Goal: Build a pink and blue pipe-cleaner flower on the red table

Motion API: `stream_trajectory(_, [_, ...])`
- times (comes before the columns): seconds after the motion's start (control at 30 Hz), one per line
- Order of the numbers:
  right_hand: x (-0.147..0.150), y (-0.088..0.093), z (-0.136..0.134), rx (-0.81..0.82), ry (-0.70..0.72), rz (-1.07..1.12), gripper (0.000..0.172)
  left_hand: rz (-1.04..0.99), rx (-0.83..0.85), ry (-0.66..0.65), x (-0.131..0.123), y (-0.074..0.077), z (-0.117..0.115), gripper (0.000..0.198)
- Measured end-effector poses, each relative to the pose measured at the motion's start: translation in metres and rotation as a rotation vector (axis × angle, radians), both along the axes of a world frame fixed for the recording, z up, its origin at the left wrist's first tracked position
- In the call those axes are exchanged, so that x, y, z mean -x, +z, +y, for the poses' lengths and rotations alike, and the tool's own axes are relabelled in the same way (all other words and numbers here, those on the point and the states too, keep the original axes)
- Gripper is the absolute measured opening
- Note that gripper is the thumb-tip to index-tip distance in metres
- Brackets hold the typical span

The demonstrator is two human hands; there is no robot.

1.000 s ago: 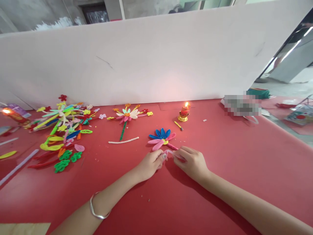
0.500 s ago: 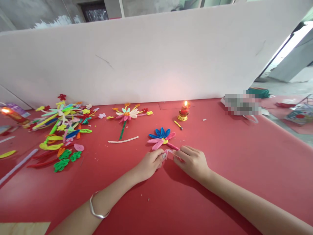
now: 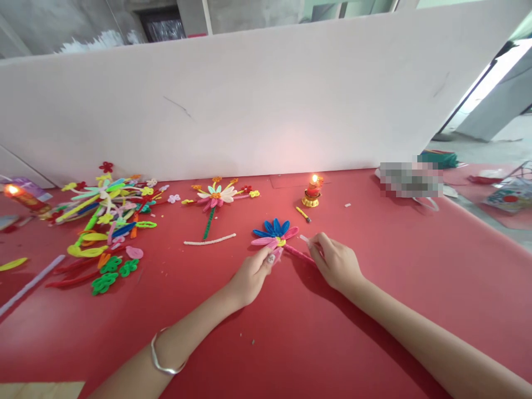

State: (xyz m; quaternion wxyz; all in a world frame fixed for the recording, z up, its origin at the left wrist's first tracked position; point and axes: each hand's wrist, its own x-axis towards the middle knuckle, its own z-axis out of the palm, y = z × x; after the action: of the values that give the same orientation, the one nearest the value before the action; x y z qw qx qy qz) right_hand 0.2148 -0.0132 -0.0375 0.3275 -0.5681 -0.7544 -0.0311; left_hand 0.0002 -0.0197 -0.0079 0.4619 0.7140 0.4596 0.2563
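Note:
A pipe-cleaner flower [image 3: 274, 234] with blue and pink petals and a yellow centre lies on the red table [image 3: 399, 277]. Its pink stem [image 3: 298, 254] runs right toward my hands. My left hand [image 3: 253, 273] is closed, pinching a pale pink petal loop at the flower's lower edge. My right hand [image 3: 336, 261] is closed in a pinch on the end of a pale pink pipe cleaner [image 3: 305, 239], just above the stem.
A lit red candle [image 3: 312, 190] in a gold holder stands behind the flower. A finished flower [image 3: 216, 197] and a white pipe cleaner [image 3: 210, 239] lie to the left. Farther left is a heap of coloured pipe-cleaner pieces [image 3: 108, 216]. A white board [image 3: 249, 105] walls the table's back.
Both hands moved up toward the flower. My right hand drew the pale pipe cleaner's end up and right, away from my left hand, which shifted onto the flower's lower petal.

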Motion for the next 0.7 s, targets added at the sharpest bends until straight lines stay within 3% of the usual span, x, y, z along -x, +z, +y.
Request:
stream_trajectory(0.13, [0.0,-0.001,0.002,0.166,0.004,-0.013,0.021,0.039,-0.139,0.133,0.005,0.0,0.003,0.033])
stream_trajectory(0.3, [0.009,-0.001,-0.004,0.243,0.075,0.007,0.016,0.201,-0.314,0.243,0.013,0.0,0.01,0.028])
stream_trajectory(0.53, [0.016,0.002,-0.015,0.281,0.231,0.078,0.013,0.484,-0.537,0.224,0.02,-0.003,0.016,0.023])
stream_trajectory(0.7, [0.019,0.003,-0.02,0.328,0.384,0.11,0.011,0.639,-0.831,0.087,0.02,-0.011,0.019,0.027])
